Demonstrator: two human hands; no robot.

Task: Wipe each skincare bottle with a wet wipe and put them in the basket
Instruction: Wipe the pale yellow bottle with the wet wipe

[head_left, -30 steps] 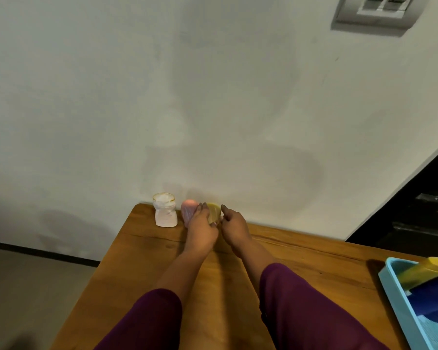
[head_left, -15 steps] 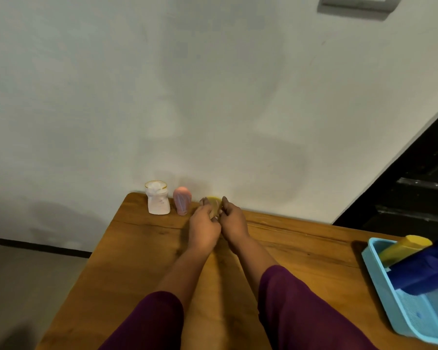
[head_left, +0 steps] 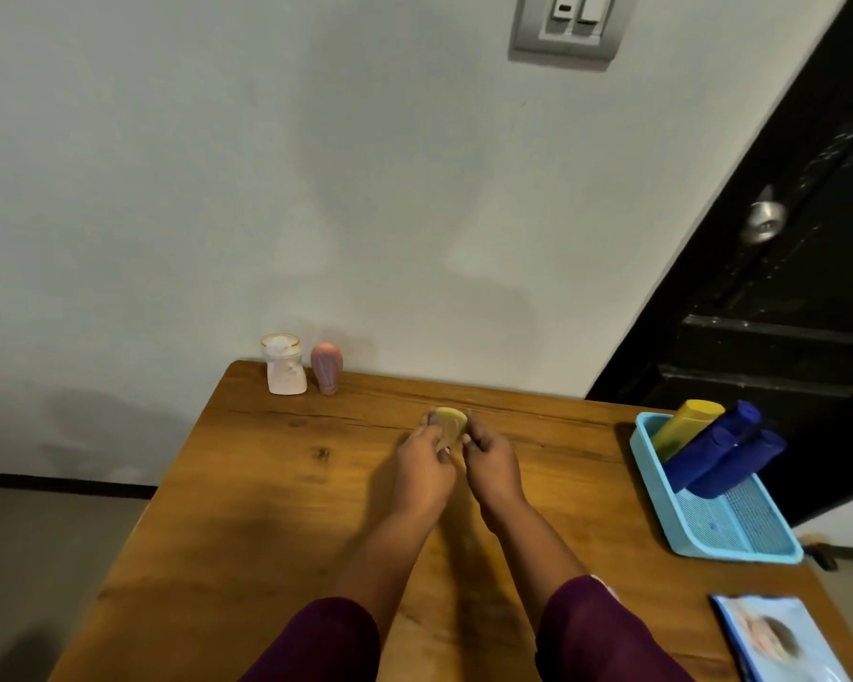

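Gripping one yellow bottle (seemingly together) are left hand and right hand.

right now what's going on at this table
A person's left hand and right hand grip a small yellow bottle over the wooden table. The blue basket on the right already holds a yellow tube and two dark blue bottles. A white jar and a pink bottle stand by the wall, not yet in it.

Wooden table, white jar beside pink tube at back, blue basket, wipes pack
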